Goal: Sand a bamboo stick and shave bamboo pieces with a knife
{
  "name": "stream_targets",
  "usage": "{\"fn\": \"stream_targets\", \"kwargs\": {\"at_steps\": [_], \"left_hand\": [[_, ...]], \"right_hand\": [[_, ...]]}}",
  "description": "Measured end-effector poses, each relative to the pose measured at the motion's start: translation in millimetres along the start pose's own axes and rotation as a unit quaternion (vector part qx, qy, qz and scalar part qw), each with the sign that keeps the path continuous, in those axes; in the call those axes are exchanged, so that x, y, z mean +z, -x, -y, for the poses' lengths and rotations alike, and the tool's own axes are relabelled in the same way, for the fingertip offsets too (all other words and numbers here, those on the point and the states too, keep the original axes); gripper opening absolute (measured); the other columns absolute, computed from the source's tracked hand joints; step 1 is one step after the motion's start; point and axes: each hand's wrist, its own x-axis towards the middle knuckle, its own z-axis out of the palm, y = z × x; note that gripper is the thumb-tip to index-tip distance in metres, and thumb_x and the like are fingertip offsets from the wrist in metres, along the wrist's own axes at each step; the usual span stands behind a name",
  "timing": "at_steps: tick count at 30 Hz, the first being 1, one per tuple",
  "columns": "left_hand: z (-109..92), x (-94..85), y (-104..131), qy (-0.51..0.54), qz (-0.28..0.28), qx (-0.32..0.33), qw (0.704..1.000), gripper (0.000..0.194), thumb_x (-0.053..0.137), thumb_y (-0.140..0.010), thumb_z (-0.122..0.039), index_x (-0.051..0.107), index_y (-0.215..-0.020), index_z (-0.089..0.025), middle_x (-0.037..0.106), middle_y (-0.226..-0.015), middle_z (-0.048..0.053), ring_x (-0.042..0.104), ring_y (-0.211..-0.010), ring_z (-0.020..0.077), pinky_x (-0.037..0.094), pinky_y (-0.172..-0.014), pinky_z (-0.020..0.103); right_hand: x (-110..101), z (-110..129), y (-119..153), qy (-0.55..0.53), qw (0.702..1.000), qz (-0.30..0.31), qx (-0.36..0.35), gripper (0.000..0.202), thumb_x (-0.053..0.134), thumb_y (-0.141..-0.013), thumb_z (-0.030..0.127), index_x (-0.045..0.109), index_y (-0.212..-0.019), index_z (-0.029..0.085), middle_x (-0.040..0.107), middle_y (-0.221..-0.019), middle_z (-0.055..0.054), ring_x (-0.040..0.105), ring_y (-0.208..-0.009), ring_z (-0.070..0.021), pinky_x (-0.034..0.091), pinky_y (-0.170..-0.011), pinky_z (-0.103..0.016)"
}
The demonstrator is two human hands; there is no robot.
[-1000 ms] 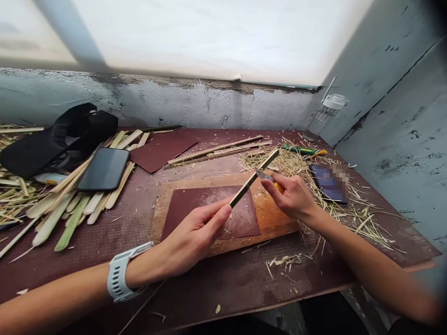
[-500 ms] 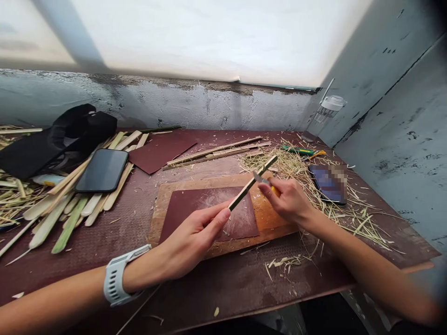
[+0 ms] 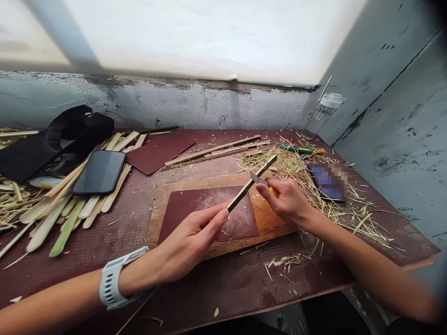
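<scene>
My left hand [image 3: 200,235] pinches the lower end of a narrow bamboo strip [image 3: 247,187], which slants up to the right. In my right hand [image 3: 288,200] is a yellow-handled knife [image 3: 260,180], its blade lying against the strip's upper half. Both hands are over a wooden board [image 3: 275,209] with a dark red sheet [image 3: 188,204] on it. The knife's handle is mostly hidden by my fingers.
Bamboo slats [image 3: 68,228], a phone [image 3: 100,172] and a black cloth item [image 3: 28,151] lie left. Toward the right are shavings [image 3: 352,218], another phone [image 3: 326,181], a green cutter [image 3: 298,149] and a clear bottle [image 3: 323,114]. Long strips [image 3: 216,151] lie behind the board.
The knife blade has shifted slightly down and left along the strip. The view has moved a little; both hands keep their hold.
</scene>
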Motion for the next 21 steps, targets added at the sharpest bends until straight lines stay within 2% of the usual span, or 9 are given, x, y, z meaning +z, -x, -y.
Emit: {"fn": "stream_targets", "kwargs": {"at_steps": [9, 14, 16, 19, 21], "left_hand": [[4.9, -2.1, -2.1, 0.047, -0.001, -0.006, 0.999, 0.058, 0.055, -0.105, -0.056, 0.059, -0.152, -0.022, 0.043, -0.071, -0.002, 0.032, -0.066, 0.0129, 0.031, -0.058, 0.021], [1.9, -0.5, -2.2, 0.061, 0.016, -0.033, 0.997, 0.070, 0.054, -0.103, -0.062, 0.051, -0.157, -0.018, 0.037, -0.070, -0.004, 0.020, -0.060, 0.0108, 0.017, -0.050, 0.021], [-1.1, 0.1, -3.5, 0.064, 0.012, -0.026, 0.998, 0.069, 0.055, -0.102, -0.063, 0.054, -0.155, -0.019, 0.040, -0.071, -0.003, 0.023, -0.061, 0.0112, 0.022, -0.051, 0.021], [-2.9, -0.7, -6.3, 0.052, 0.019, 0.001, 0.998, 0.061, 0.056, -0.102, -0.061, 0.061, -0.149, -0.023, 0.044, -0.071, -0.002, 0.033, -0.064, 0.0128, 0.036, -0.060, 0.022], [-1.2, -2.1, -7.5, 0.043, 0.025, 0.010, 0.999, 0.058, 0.056, -0.103, -0.059, 0.061, -0.149, -0.024, 0.041, -0.069, -0.003, 0.034, -0.064, 0.0128, 0.040, -0.063, 0.023]], "right_hand": [[-4.4, -9.5, -5.1, 0.002, 1.000, -0.022, 0.019, 0.062, 0.041, -0.100, 0.074, 0.034, -0.062, 0.026, 0.038, -0.052, 0.002, 0.038, -0.050, -0.0137, 0.025, -0.055, -0.034], [-0.1, -7.9, -3.7, -0.009, 1.000, -0.010, 0.013, 0.061, 0.041, -0.099, 0.075, 0.037, -0.063, 0.025, 0.039, -0.052, 0.003, 0.037, -0.050, -0.0134, 0.024, -0.055, -0.034], [-2.0, -11.2, -5.5, -0.006, 1.000, -0.015, 0.015, 0.061, 0.043, -0.100, 0.073, 0.035, -0.063, 0.025, 0.039, -0.052, 0.003, 0.037, -0.050, -0.0133, 0.025, -0.056, -0.034], [-4.0, -17.1, -8.8, -0.001, 1.000, -0.014, 0.015, 0.061, 0.044, -0.100, 0.072, 0.033, -0.063, 0.025, 0.038, -0.053, 0.003, 0.038, -0.051, -0.0137, 0.025, -0.057, -0.034], [-4.0, -19.3, -10.3, 0.005, 1.000, -0.011, 0.016, 0.061, 0.043, -0.100, 0.073, 0.034, -0.063, 0.025, 0.039, -0.053, 0.003, 0.038, -0.051, -0.0138, 0.025, -0.057, -0.034]]}}
